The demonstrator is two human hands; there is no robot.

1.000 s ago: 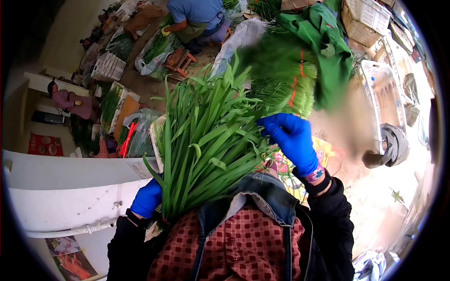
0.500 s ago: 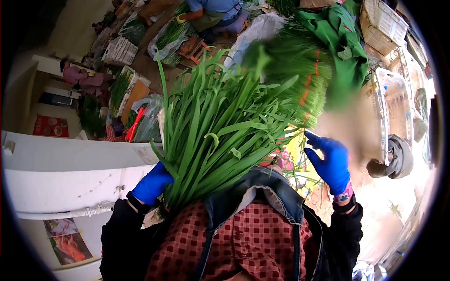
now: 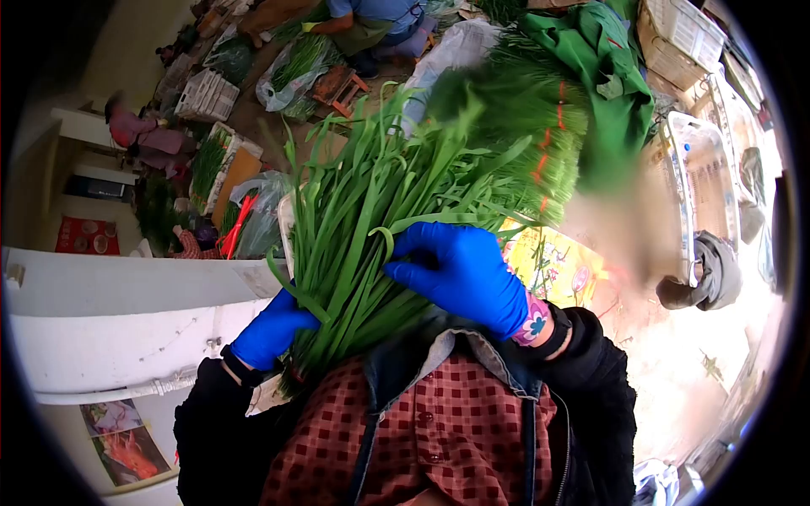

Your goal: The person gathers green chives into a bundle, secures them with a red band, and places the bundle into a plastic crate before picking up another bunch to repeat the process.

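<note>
A large bunch of garlic chives (image 3: 354, 228) lies across my chest, its long flat green leaves fanning up and away. My left hand (image 3: 272, 331), in a blue glove, is closed around the lower stem end; its fingers are partly hidden behind the leaves. Over the middle of the bunch is my gloved right hand (image 3: 462, 274), fingers curled in toward the thumb on the leaves beside a curled leaf tip. How many leaves it grips is hard to see.
Beyond the bunch lies a big pile of chives (image 3: 540, 143) tied with orange bands, beside a green cloth (image 3: 603, 67). White plastic crates (image 3: 704, 181) stand at right. A yellow printed sheet (image 3: 557, 266) is below. A co-worker (image 3: 371, 25) sits at the top; a white ledge (image 3: 126, 287) runs left.
My right hand has moved left from beside the bunch onto its leaves, and its fingers have curled in. The left hand keeps its hold on the stem end.
</note>
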